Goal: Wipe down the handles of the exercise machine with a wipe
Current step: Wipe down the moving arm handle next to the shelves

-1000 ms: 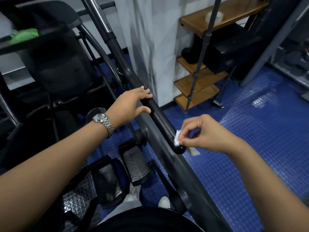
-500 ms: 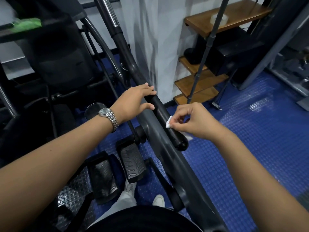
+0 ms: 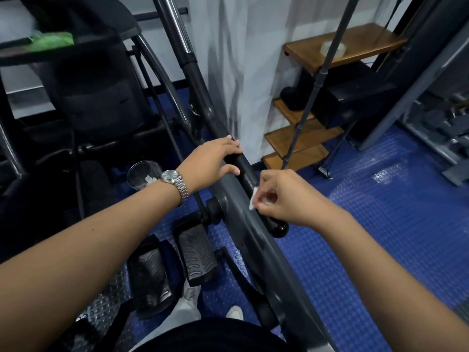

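Exercise machine (image 3: pixel 243 232): grey frame, running near to far between my arms
Handle (image 3: pixel 247 168): black grip, rounded cap at its near end
My left hand (image 3: pixel 208 163): fingers laid nearly straight over the handle's far part, thumb spread
My right hand (image 3: pixel 281 196): fingertips pinching the wipe, near the cap
Wipe (image 3: pixel 253 198): small, white, pressed against the handle's right side

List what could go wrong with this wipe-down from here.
1. The right hand only pinches the small wipe at its fingertips; it may slip out, or clean just a narrow strip of the handle.
2. The left hand rests on the handle's upper part, so that patch may go unwiped unless the hand moves.
3. The glass beside the left wrist could get knocked.
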`<move>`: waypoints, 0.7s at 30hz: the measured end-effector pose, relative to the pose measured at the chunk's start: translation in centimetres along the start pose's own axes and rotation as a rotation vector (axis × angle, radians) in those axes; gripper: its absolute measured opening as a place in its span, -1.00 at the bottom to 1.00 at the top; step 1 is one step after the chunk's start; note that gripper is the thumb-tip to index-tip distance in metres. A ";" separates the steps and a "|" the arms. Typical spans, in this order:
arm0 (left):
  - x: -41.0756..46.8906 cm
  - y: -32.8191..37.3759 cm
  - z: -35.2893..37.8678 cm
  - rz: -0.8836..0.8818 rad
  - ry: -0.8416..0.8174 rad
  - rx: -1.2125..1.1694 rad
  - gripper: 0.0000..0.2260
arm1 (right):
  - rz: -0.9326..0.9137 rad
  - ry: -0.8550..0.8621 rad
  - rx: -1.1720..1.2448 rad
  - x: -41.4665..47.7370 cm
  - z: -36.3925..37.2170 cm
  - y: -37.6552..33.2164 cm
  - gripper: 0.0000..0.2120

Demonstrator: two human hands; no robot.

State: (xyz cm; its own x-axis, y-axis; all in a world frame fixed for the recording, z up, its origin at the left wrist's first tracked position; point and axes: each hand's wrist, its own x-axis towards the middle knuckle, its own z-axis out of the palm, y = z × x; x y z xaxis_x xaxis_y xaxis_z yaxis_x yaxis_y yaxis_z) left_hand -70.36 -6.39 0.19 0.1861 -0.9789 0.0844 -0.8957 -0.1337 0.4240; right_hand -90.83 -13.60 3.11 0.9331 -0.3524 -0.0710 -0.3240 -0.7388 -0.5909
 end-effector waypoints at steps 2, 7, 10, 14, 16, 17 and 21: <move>0.0 -0.1 0.0 0.000 -0.003 0.002 -0.50 | -0.019 -0.087 -0.090 -1.2 -0.2 -0.3 -0.91; 0.0 -0.2 0.0 -0.004 0.000 0.000 -0.51 | -0.004 -0.150 -0.133 -1.4 -0.6 -0.9 -0.92; 0.0 0.0 0.0 -0.009 0.001 0.013 -0.50 | 0.007 -0.012 -0.136 0.0 0.3 -1.0 -0.91; -0.1 0.1 0.0 -0.018 -0.019 0.021 -0.50 | 0.015 -0.039 -0.203 -1.1 0.4 -1.4 -0.89; -0.1 0.0 0.0 -0.027 -0.033 0.018 -0.49 | 0.021 -0.140 -0.213 -2.1 -0.2 -1.4 -0.92; 0.0 0.0 0.0 -0.030 -0.039 0.018 -0.49 | 0.032 -0.180 -0.206 -2.3 -0.5 -1.3 -0.93; 0.0 0.0 -0.2 -0.030 -0.045 0.012 -0.50 | 0.044 -0.164 -0.189 -0.9 -0.7 -1.5 -0.94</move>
State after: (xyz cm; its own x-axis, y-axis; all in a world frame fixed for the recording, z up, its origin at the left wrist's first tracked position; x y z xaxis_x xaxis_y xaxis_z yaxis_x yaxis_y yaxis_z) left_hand -70.29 -6.32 0.32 0.1946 -0.9804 0.0306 -0.8949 -0.1647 0.4148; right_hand -91.34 -12.58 4.67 0.9253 -0.3002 -0.2316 -0.3739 -0.8244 -0.4250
